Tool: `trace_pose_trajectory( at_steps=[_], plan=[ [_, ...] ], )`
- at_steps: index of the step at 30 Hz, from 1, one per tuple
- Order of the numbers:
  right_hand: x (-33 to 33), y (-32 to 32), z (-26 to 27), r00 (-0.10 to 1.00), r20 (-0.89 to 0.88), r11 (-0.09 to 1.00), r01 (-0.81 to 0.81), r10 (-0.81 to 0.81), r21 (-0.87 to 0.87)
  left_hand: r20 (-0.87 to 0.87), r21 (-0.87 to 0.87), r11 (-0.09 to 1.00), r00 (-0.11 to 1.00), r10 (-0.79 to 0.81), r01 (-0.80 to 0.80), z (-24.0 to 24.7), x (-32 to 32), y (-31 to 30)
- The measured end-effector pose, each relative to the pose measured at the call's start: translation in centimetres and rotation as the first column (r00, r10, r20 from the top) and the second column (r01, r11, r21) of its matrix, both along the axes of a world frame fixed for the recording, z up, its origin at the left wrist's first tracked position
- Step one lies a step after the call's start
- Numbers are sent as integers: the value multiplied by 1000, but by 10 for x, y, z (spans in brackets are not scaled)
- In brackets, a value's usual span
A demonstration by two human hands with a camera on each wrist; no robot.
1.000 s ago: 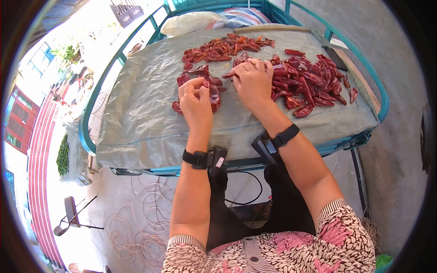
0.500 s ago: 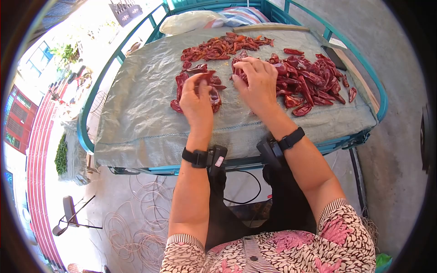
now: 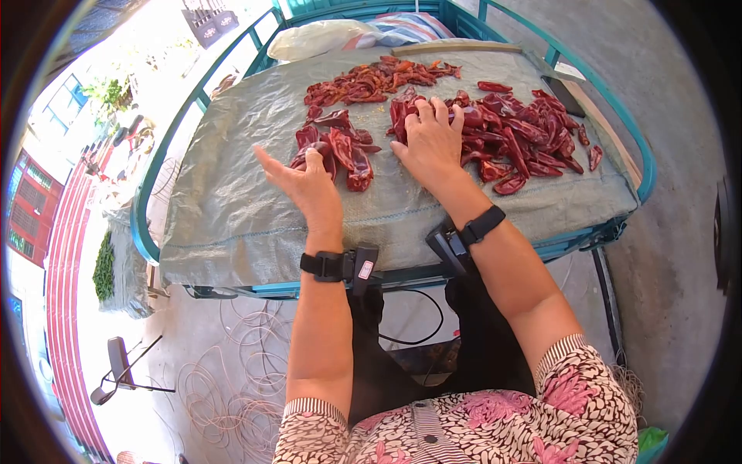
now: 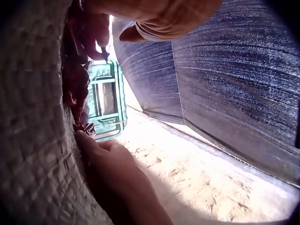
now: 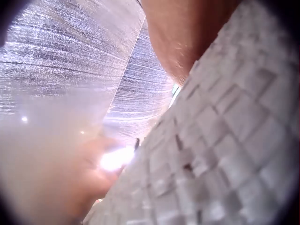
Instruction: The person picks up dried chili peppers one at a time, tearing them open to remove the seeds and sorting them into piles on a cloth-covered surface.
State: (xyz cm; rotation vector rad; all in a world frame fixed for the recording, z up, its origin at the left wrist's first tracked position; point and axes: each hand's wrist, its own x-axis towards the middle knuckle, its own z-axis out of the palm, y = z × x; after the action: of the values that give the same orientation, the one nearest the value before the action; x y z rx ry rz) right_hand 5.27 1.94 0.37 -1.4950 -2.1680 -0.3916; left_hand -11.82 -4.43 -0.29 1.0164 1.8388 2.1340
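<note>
Dried red chilies lie in separate heaps on a grey-green woven sheet [image 3: 232,224]. My left hand [image 3: 308,192] is beside the near left chili heap [image 3: 340,147], thumb apart from the outstretched fingers. In the left wrist view a dark red chili [image 4: 99,40] with a stem shows just below that hand. My right hand [image 3: 434,151] reaches over the left edge of the large chili heap [image 3: 525,139], its bent fingertips at the chilies and the thumb out to the side. What lies under its palm is hidden. The right wrist view is hazy.
A back heap of shrivelled chilies [image 3: 379,81] spreads across the sheet. A dark flat object [image 3: 564,97] lies by the right rail. Teal rails [image 3: 653,166] border the cart bed, and a pale sack [image 3: 317,40] rests at its far end. Wire coils [image 3: 232,394] lie on the floor.
My left hand has come off the near left chilies, moved left and spread its fingers. The right hand first drew back from a chili at the heap's edge and now reaches over the heap again.
</note>
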Motion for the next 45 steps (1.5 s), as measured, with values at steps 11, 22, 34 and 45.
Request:
trace_pose_trajectory(
  at_steps=[11,22,34,45],
  plan=[
    [1,15,-14,987,-160,996,4,10,89,-69,-7,997,995,-72,72,-12,-6,5],
    [1,-9,4,684,-337,762,-563,647,321,67,47,886,884,-463,461,19,25,-14],
    [73,4,8,945,-305,974,-52,119,218,-506,-152,988,859,-80,2,-2,5,-1],
    [86,19,-8,966,-254,986,86,-48,141,-554,-150,986,820,-144,73,-8,10,3]
  ],
)
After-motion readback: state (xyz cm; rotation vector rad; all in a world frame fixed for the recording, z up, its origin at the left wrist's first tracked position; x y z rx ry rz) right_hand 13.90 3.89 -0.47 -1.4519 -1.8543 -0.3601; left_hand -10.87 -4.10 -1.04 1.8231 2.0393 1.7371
